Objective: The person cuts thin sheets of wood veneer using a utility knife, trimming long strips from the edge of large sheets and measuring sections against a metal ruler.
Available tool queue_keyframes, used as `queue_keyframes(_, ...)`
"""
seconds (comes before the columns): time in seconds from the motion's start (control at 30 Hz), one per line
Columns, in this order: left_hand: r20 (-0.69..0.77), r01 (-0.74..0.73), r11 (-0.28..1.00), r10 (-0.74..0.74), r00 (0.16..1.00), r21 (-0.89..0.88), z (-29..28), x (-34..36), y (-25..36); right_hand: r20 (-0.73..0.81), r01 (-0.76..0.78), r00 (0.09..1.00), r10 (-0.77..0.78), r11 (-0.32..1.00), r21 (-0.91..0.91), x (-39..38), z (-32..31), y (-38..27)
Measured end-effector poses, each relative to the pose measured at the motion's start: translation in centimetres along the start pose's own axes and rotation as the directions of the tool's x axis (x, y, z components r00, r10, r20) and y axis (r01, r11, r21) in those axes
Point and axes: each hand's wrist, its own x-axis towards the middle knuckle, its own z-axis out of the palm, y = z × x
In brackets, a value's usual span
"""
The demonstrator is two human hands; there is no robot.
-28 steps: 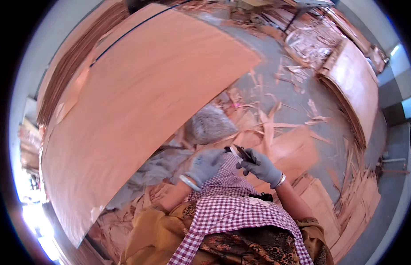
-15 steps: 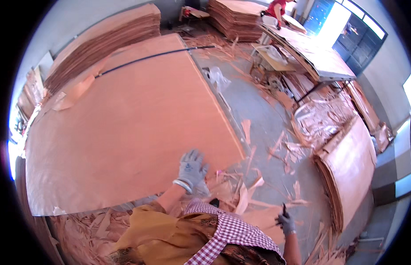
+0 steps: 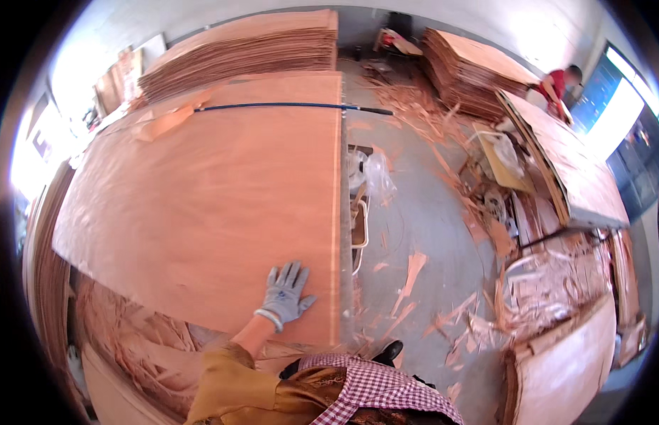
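My left hand (image 3: pixel 283 297), in a grey glove, lies open with spread fingers on a large orange-brown veneer sheet (image 3: pixel 202 184), near its lower right corner. Along the sheet's far part runs a long blue rod (image 3: pixel 276 105) with a dark end reaching past the right edge. A loose, torn veneer piece (image 3: pixel 165 122) rests by the rod's left end. I cannot see my right hand; the lower edge shows only my checked apron (image 3: pixel 372 389), clothing and a dark shoe (image 3: pixel 387 353).
Veneer stacks (image 3: pixel 237 39) stand behind, at left and right. A co-worker in red (image 3: pixel 552 92) bends at a tilted table (image 3: pixel 563 163) near a blue door (image 3: pixel 616 106). Scraps (image 3: pixel 414 273) litter the grey floor (image 3: pixel 421 219). Folded sheets (image 3: pixel 556 361) lie at lower right; plastic (image 3: pixel 379 177) sits beside the sheet.
The view has turned and lifted toward the room. My left hand has left my right hand and now lies on the sheet. My right hand, with a dark tool earlier, has dropped out of view.
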Motion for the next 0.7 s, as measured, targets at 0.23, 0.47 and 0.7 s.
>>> queue_keyframes(0.23, 0.081, 0.44, 0.876, -0.433, 0.898, -0.199, 0.0, 2.4, 4.7, 0.348, 0.436, 0.892, -0.288, 0.754, -0.491, 16.9, 3.1, -24.7)
queue_keyframes(0.47, 0.065, 0.546, 0.837, -0.544, 0.837, -0.032, 2.0, 3.5, 8.3, 0.716, 0.666, 0.649, -0.257, 0.647, -0.372, 15.9, 23.3, -39.8)
queue_keyframes(0.7, 0.123, 0.588, 0.809, -0.581, 0.804, -0.019, 1.3, 3.5, 9.0, 0.895, 0.759, 0.408, -0.179, 0.612, -0.224, 19.3, 36.0, -48.5)
